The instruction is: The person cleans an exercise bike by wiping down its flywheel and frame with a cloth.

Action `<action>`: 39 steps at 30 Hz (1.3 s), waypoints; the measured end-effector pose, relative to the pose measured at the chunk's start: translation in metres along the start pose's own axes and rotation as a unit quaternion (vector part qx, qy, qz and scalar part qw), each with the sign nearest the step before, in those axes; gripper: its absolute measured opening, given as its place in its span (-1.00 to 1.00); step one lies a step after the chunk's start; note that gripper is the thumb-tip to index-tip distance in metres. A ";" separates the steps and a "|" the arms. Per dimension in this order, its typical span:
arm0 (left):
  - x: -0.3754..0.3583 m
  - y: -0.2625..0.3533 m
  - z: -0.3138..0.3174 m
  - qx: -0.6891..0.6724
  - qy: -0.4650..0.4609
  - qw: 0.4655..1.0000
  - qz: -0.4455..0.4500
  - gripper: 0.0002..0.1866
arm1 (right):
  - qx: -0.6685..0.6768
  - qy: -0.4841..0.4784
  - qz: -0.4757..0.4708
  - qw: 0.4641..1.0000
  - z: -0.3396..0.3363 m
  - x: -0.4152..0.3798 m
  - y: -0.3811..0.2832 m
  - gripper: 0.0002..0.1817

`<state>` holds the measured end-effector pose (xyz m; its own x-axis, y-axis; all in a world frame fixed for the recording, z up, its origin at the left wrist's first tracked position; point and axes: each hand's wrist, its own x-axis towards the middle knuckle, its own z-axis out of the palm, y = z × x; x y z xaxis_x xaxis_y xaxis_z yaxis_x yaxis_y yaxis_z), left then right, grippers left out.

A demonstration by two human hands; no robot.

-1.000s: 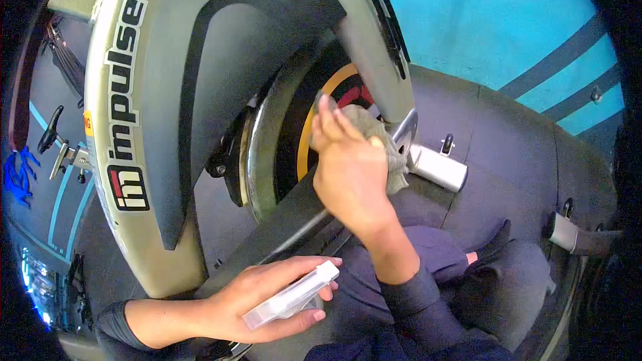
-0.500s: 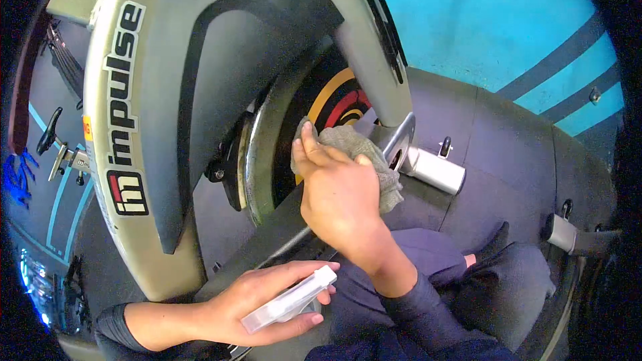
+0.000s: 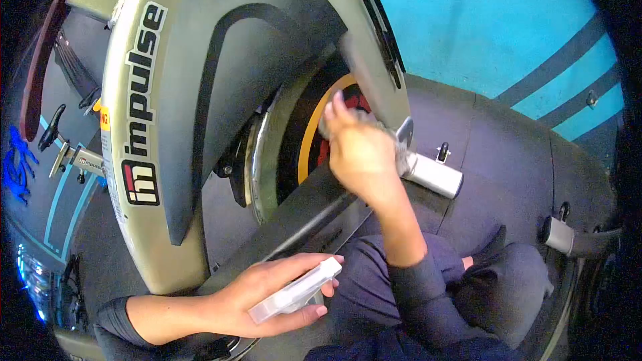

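Note:
My right hand (image 3: pixel 364 160) is closed on a grey cloth (image 3: pixel 401 154), pressing it near the exercise bike's flywheel (image 3: pixel 309 140), which has orange and red rings. Motion blurs the hand, and much of the cloth is hidden beneath it. Lower down, my left hand (image 3: pixel 251 294) is wrapped around a spray bottle (image 3: pixel 297 291); its white top faces up and its body is mostly out of sight. The bike's frame (image 3: pixel 214 93), marked "impulse", rises over the wheel, and a dark lower bar (image 3: pixel 301 210) runs between my two hands.
A silver stabiliser foot (image 3: pixel 435 175) sticks out right of the wheel. Another foot (image 3: pixel 560 234) stands farther right. My bent legs (image 3: pixel 495 287) are on the dark floor mat (image 3: pixel 495 154), close to the bike. A blue wall (image 3: pixel 461 20) is behind, and another bike (image 3: pixel 80 157) is at left.
My right hand has moved up and right with the cloth, away from the flywheel's lower left area. The left hand holds the bottle in nearly the same place. The view has shifted slightly.

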<state>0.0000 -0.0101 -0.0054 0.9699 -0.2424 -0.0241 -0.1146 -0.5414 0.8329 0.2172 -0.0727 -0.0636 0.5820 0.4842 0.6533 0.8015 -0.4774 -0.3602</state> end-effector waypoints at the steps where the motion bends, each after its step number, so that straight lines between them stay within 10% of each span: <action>1: 0.001 -0.002 0.000 -0.012 -0.001 1.000 -0.001 -0.35 | 0.012 -0.031 -0.018 0.999 -0.004 -0.010 -0.008 -0.52; 19: 0.001 0.000 -0.001 -0.005 -0.005 1.000 -0.001 -0.34 | 0.021 0.051 0.078 0.995 0.022 0.027 0.014 -0.42; 29: 0.000 0.000 -0.001 -0.016 0.001 1.000 -0.012 -0.36 | 0.039 0.050 -0.068 0.996 -0.002 -0.034 -0.045 -0.51; 38: -0.001 0.003 -0.006 -0.021 0.001 1.000 -0.023 -0.31 | -0.045 0.063 0.008 0.997 0.010 -0.007 -0.029 -0.60; 39: -0.001 0.004 -0.005 -0.016 0.001 1.000 -0.023 -0.32 | 0.005 -0.058 0.115 0.992 -0.005 0.009 -0.027 -0.61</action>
<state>-0.0002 -0.0077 0.0004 0.9742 -0.2170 -0.0619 -0.0633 -0.5262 0.8480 0.1998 -0.0594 -0.0448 0.7605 0.4446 0.4731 0.6472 -0.5773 -0.4978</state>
